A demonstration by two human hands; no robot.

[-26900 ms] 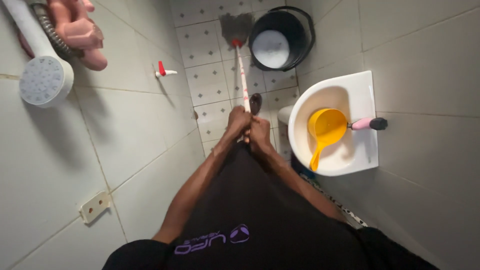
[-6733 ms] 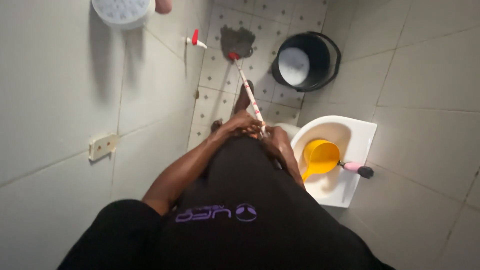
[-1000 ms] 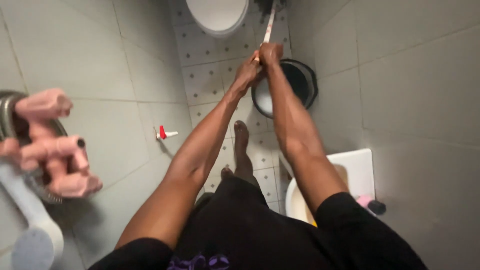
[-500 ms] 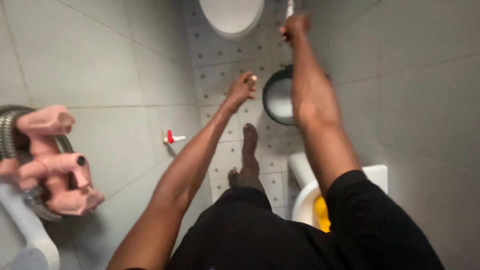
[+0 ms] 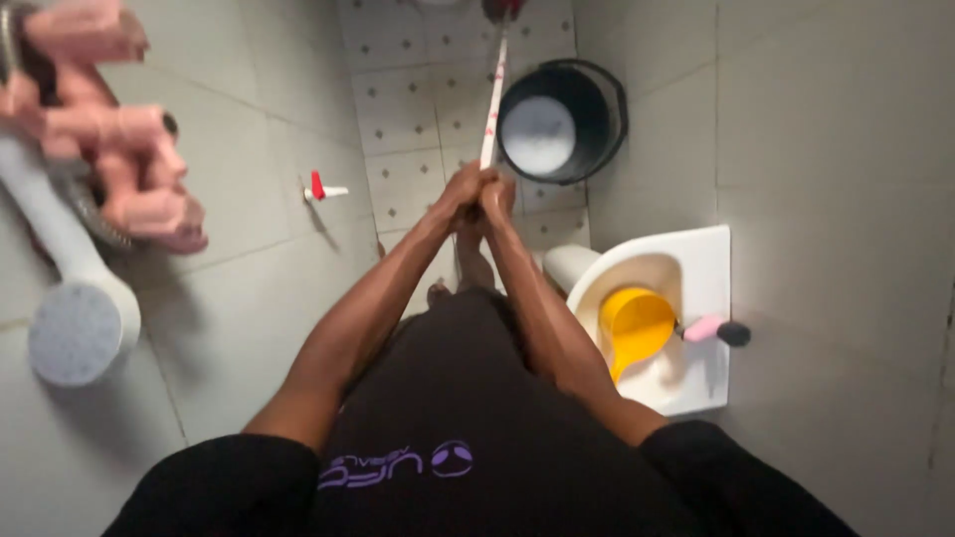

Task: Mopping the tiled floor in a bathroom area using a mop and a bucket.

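The tiled floor (image 5: 408, 109) fills the top of the view, from eleven to twelve o'clock, with grey wall tiles (image 5: 826, 149) running down both sides. At three to four o'clock a white sink (image 5: 708, 298) juts from the wall. A yellow scoop (image 5: 635, 326) lies in its bowl, and a pink-and-black tap (image 5: 718, 331) sits just beside the scoop. At one o'clock a black bucket (image 5: 563, 119) stands on the floor, with something pale inside it, perhaps soapy water. At nine o'clock a white shower head (image 5: 75, 333) hangs on the wall below pink fittings (image 5: 109, 149). A small red-and-white valve (image 5: 323, 189) sticks out of the wall at ten o'clock.

The mop handle (image 5: 492, 94), white with red marks, runs from the middle of the view up to twelve o'clock, passing just beside the bucket. Its head is cut off by the top edge, so only a dark and red scrap shows there. The left hand (image 5: 460, 194) and right hand (image 5: 495, 199) touch each other at the near end of the handle, fingers of both wrapped tight around it.

As for progress, the mop is on the floor and gripped for a stroke. Whether the tiles are wet or clean cannot be told from here, so how much mopping is left is unclear.
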